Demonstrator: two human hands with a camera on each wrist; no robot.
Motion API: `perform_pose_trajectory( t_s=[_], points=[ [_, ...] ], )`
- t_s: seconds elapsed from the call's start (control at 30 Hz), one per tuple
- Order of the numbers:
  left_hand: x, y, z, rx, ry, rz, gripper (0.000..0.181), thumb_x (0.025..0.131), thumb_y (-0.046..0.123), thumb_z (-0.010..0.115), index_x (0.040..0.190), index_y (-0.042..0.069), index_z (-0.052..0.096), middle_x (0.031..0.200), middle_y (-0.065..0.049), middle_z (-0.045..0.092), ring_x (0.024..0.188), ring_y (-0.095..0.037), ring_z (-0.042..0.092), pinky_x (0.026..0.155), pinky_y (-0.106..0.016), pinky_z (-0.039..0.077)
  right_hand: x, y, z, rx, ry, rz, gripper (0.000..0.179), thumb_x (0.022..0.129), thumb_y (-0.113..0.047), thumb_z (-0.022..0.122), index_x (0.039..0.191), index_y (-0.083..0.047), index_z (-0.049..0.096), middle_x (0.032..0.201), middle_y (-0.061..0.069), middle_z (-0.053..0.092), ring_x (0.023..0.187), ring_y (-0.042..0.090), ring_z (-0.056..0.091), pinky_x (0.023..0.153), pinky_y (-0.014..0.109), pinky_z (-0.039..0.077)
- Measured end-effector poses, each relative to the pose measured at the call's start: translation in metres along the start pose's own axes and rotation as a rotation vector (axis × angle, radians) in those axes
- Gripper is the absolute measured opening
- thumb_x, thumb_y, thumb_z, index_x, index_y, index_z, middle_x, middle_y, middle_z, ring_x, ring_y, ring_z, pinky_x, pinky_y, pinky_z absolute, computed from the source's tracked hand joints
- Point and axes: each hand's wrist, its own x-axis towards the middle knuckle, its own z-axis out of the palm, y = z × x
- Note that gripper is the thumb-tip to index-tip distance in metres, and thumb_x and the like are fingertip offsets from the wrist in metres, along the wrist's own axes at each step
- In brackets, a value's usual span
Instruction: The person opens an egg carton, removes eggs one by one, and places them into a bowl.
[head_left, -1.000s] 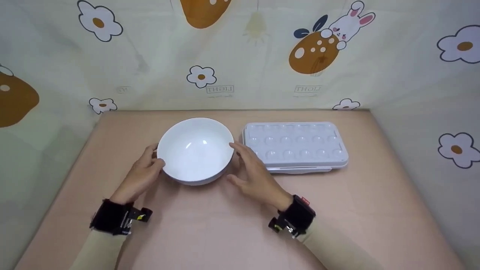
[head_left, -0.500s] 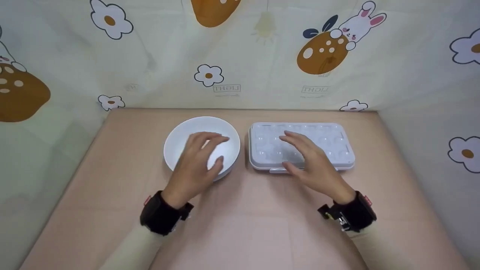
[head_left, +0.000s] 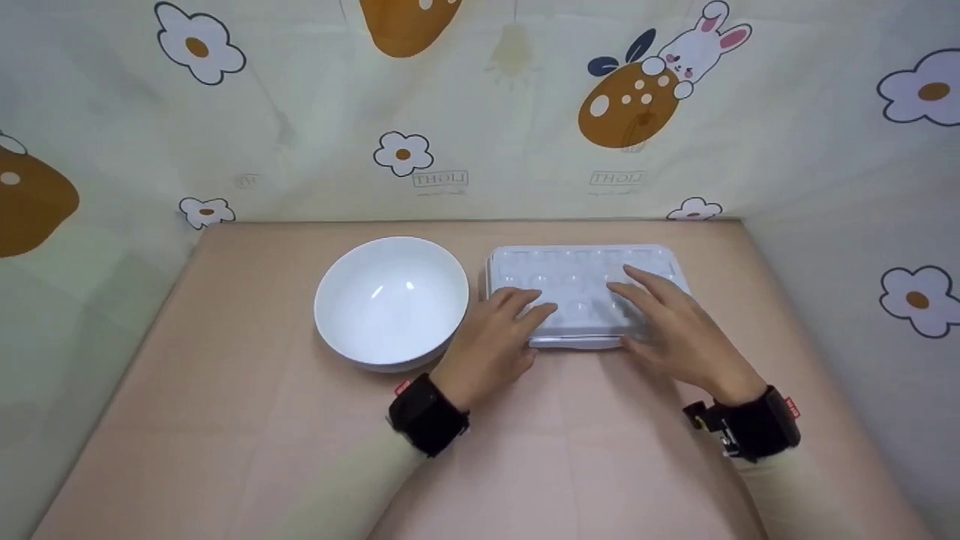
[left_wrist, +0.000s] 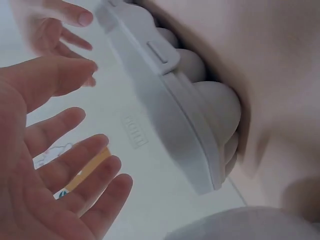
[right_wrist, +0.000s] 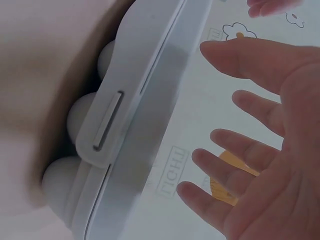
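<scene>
A white lidded egg box (head_left: 574, 262) with rounded cups underneath lies on the table in the head view. My left hand (head_left: 486, 351) hovers at its front left, fingers spread and relaxed. Over its right front part is my right hand (head_left: 684, 337), fingers extended and thumb near the front edge. Both wrist views show a gap between each palm and the box. The lid is closed, and the front latch (left_wrist: 161, 52) lies over its edge; the right wrist view shows the latch (right_wrist: 102, 130) too. Neither hand holds anything.
A white round bowl (head_left: 390, 300) stands to the left of the egg box, close beside my left forearm and hand. A patterned cloth (head_left: 510, 112) hangs behind the pinkish table (head_left: 225, 360) and along both sides.
My hands have left the bowl, which one second ago sat between them. Both have moved right, the left passing over the bowl, and have come down near the front of the egg box.
</scene>
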Motion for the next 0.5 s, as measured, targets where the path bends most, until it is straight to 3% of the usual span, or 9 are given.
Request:
perform_pose_trajectory(
  t_s=[0.3, 0.5],
  points=[
    [0.005, 0.001, 0.03, 0.132, -0.106, -0.043, 0.074, 0.087, 0.022, 0.089, 0.153, 0.02, 0.057, 0.158, -0.009, 0.054, 0.145, -0.03, 0.051, 0.12, -0.045, 0.043, -0.005, 0.009, 0.007, -0.089, -0.073, 0.075, 0.082, 0.073, -0.002, 0.093, 0.148, -0.01, 0.06, 0.159, 0.024, 0.047, 0.142, 0.048, 0.049, 0.113, 0.067, 0.042],
    [0.009, 0.006, 0.044, 0.253, -0.077, -0.05, 0.067, 0.09, 0.02, 0.086, 0.151, 0.022, 0.058, 0.153, -0.009, 0.059, 0.142, -0.03, 0.054, 0.119, -0.046, 0.043, -0.007, 0.011, 0.017, -0.155, -0.119, 0.13, 0.085, 0.073, 0.0, 0.093, 0.15, -0.013, 0.059, 0.158, 0.025, 0.048, 0.141, 0.05, 0.049, 0.111, 0.068, 0.044]
  ],
)
